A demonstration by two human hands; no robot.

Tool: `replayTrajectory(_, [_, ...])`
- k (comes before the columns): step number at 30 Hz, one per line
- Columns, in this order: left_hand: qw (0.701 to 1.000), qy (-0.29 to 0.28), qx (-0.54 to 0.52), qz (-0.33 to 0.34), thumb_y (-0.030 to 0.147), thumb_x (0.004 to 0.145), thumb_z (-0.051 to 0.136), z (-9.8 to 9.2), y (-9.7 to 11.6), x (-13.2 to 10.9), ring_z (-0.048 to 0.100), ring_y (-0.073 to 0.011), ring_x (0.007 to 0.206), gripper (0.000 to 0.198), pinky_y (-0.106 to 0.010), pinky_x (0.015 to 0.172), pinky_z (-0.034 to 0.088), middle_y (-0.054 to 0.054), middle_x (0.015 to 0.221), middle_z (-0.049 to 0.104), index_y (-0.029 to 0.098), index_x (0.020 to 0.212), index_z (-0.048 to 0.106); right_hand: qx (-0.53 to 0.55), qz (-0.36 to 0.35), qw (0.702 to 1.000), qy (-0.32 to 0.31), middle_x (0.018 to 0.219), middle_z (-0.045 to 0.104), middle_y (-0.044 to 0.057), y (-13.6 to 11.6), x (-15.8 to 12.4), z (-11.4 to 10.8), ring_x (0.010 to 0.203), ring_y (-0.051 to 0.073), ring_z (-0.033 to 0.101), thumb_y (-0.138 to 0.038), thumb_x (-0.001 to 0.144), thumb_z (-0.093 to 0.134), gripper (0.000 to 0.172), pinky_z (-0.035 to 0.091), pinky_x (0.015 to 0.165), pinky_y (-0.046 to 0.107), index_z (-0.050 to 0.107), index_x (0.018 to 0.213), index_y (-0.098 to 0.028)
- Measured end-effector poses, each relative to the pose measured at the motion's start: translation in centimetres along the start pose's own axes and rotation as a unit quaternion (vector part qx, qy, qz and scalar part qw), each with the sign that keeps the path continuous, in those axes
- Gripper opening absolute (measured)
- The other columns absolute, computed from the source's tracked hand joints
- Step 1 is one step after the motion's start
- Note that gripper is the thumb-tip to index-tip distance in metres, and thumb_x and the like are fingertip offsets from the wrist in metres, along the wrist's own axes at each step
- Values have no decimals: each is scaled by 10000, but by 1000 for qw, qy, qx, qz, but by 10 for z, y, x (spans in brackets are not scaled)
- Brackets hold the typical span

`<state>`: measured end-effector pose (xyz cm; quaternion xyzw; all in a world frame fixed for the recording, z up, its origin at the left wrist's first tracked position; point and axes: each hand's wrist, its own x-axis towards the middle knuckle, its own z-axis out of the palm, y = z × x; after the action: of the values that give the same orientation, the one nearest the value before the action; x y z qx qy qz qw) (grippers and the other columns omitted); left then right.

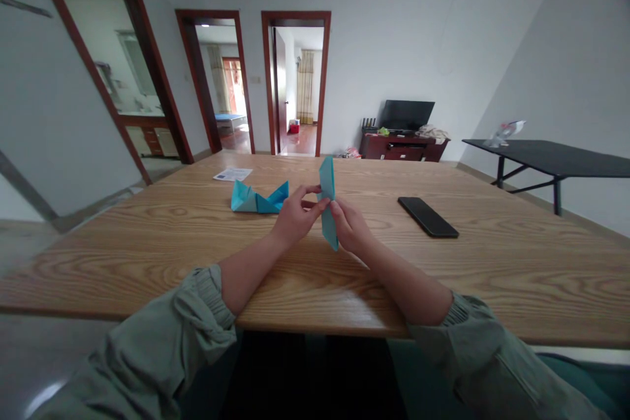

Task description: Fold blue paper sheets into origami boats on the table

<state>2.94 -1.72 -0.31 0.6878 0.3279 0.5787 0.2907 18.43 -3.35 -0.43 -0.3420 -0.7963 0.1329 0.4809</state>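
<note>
A long strip of folded light-blue paper (327, 203) stands nearly upright above the wooden table (147, 262). My left hand (295, 215) grips it from the left side with its fingertips, and my right hand (350, 226) holds its lower part from the right. The two hands nearly meet at the strip. Left of my left hand, a folded blue origami piece (258, 199) with pointed ends rests on the tabletop, apart from my fingers. Part of the strip is hidden behind my fingers.
A black smartphone (428, 216) lies face up to the right, and a small printed paper sheet (232, 174) lies at the far left. Beyond the table are doorways, a dark cabinet with a monitor, and a black side table.
</note>
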Motion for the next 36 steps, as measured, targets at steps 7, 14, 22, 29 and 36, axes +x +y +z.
replayTrajectory(7, [1000, -4, -7, -12, 432, 783, 672, -2, 2, 1, 690, -157, 789, 356, -264, 667, 579, -111, 1225, 619, 154, 999, 614, 9, -26, 999, -16, 1210, 626, 82, -1, 1, -1, 1117, 231, 574, -358, 968, 350, 374, 442, 937, 361, 588, 1216, -209])
replayTrajectory(14, [999, -8, -16, -37, 433, 743, 710, -3, 3, 0, 698, -181, 826, 425, -239, 613, 577, -103, 1195, 626, 161, 1044, 584, 12, 12, 1000, 0, 1045, 672, 73, -4, 0, 1, 883, 188, 630, -275, 938, 396, 332, 511, 722, 294, 596, 1191, -198])
replayTrajectory(22, [998, -29, -43, -40, 388, 760, 702, -4, 2, -1, 696, -182, 850, 433, -246, 659, 584, -91, 1126, 647, 156, 1100, 567, 52, 33, 998, 12, 1185, 609, 97, -1, -1, 3, 968, 193, 616, -262, 876, 491, 405, 559, 725, 309, 530, 1279, -235])
replayTrajectory(29, [992, -61, -98, -43, 346, 767, 693, -6, 1, 0, 691, -185, 832, 428, -252, 673, 567, -86, 1048, 682, 146, 1128, 579, 82, 36, 995, 49, 1251, 552, 108, -1, -2, 5, 976, 199, 597, -299, 822, 593, 525, 568, 694, 317, 428, 1321, -282])
replayTrajectory(36, [999, -22, -33, -15, 197, 777, 612, -2, -1, 1, 662, -167, 855, 339, -263, 682, 554, -77, 1136, 632, 170, 1104, 529, 77, 53, 994, 58, 1207, 563, 104, 1, -2, 9, 925, 185, 601, -302, 835, 564, 471, 555, 646, 286, 440, 1287, -262])
